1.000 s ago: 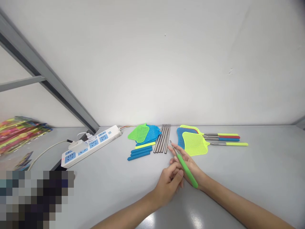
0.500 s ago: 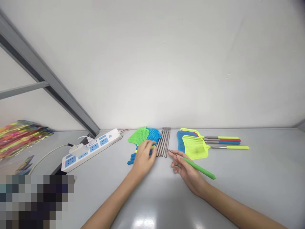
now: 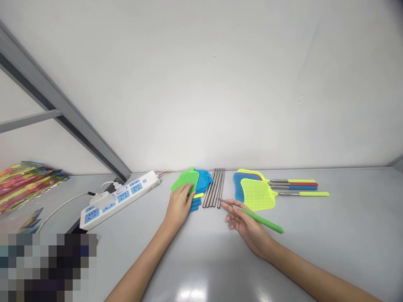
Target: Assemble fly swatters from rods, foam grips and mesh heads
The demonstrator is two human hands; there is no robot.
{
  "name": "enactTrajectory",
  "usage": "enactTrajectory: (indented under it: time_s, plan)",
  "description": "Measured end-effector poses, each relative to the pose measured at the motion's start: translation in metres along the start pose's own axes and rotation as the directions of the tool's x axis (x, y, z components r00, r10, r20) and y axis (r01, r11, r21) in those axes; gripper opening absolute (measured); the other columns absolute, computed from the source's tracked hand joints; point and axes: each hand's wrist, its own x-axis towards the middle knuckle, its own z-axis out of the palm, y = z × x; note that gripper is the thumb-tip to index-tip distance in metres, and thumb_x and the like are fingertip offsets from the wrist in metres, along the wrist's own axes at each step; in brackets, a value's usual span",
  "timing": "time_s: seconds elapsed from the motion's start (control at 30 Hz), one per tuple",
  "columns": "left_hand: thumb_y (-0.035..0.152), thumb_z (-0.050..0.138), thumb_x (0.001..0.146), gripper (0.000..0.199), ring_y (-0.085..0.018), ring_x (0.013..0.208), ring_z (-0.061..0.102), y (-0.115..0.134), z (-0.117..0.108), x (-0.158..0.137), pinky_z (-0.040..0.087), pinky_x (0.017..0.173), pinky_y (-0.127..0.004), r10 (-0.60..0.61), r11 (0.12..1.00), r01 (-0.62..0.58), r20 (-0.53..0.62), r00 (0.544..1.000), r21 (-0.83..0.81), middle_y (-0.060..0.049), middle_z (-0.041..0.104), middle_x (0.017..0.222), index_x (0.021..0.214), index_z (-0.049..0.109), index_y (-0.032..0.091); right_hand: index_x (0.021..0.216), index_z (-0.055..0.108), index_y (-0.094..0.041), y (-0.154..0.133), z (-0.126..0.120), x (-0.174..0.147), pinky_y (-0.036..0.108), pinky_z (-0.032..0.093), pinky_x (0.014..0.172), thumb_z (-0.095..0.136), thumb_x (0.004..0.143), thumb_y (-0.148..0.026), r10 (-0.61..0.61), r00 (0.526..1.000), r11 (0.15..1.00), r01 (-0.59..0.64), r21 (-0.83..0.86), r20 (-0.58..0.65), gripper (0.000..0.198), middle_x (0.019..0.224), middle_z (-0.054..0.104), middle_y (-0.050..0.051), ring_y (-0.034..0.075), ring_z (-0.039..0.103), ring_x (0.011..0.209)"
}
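My right hand (image 3: 247, 224) holds a metal rod with a green grip (image 3: 262, 220) in its fingers, the thin metal end pointing left. My left hand (image 3: 179, 205) has its fingers over the lower edge of a green fly swatter head (image 3: 185, 180); the thumb side is partly hidden. Against the green head lies a blue swatter head (image 3: 204, 180). Blue grips (image 3: 195, 204) and a yellow grip (image 3: 198, 195) show beside my left fingers. Several bare metal rods (image 3: 214, 188) lie in a row between my hands.
Assembled fly swatters lie at the right, a yellow one (image 3: 258, 195) in front. A white power strip (image 3: 119, 199) with plugs and cables stands at the left. Bagged colourful items (image 3: 30, 180) lie farther left. A wall (image 3: 220, 105) rises behind the grey table (image 3: 315, 239).
My left hand has moved left and back from the blue and yellow grips to the green swatter head, which has shifted slightly. My right hand stays nearly still with the green-gripped rod.
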Motion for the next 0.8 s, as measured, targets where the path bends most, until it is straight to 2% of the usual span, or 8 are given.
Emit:
enactTrajectory:
  time_s: [0.23,0.43,0.67,0.8]
  plan:
    - [0.029,0.039,0.088,0.026,-0.021,0.098,0.056,0.0,0.001,-0.001,0.043,0.089,-0.036,0.013,0.993,-0.035,-0.19,0.982,-0.115,-0.008,0.062,0.102,0.1,0.058,0.017,0.099,0.055,-0.02,-0.002,0.001,0.001,0.028,0.038,0.062,0.053,0.082,-0.03,0.008,1.0,1.0,-0.008,0.015,-0.003,0.02,0.118,0.055,0.01,0.013,0.052,0.072]
    - [0.02,0.046,0.085,0.018,-0.019,0.099,0.056,0.008,-0.003,-0.002,0.044,0.091,-0.035,0.081,0.98,-0.14,-0.366,0.927,-0.138,-0.007,0.063,0.098,0.097,0.06,0.016,0.1,0.055,-0.02,-0.004,0.002,0.0,0.029,0.038,0.063,0.053,0.082,-0.031,0.014,1.0,1.0,-0.014,0.007,-0.01,0.021,0.119,0.055,0.01,0.014,0.052,0.074]
    - [0.005,0.051,0.079,0.024,-0.018,0.102,0.056,0.033,-0.016,-0.01,0.045,0.091,-0.035,0.268,0.901,-0.383,-0.432,0.861,-0.203,-0.007,0.062,0.1,0.099,0.057,0.017,0.099,0.056,-0.02,-0.003,0.001,0.0,0.029,0.037,0.062,0.053,0.081,-0.03,-0.001,1.0,0.999,0.001,0.037,-0.019,0.021,0.119,0.054,0.01,0.014,0.051,0.074]
    - [-0.002,0.052,0.075,0.03,-0.017,0.097,0.058,0.05,-0.024,-0.022,0.048,0.087,-0.033,0.261,0.864,-0.422,-0.471,0.843,-0.276,-0.006,0.062,0.097,0.098,0.057,0.017,0.1,0.056,-0.021,-0.002,-0.001,0.001,0.029,0.037,0.062,0.053,0.081,-0.029,-0.003,1.0,0.997,0.004,0.083,-0.012,0.021,0.117,0.055,0.008,0.015,0.051,0.076]
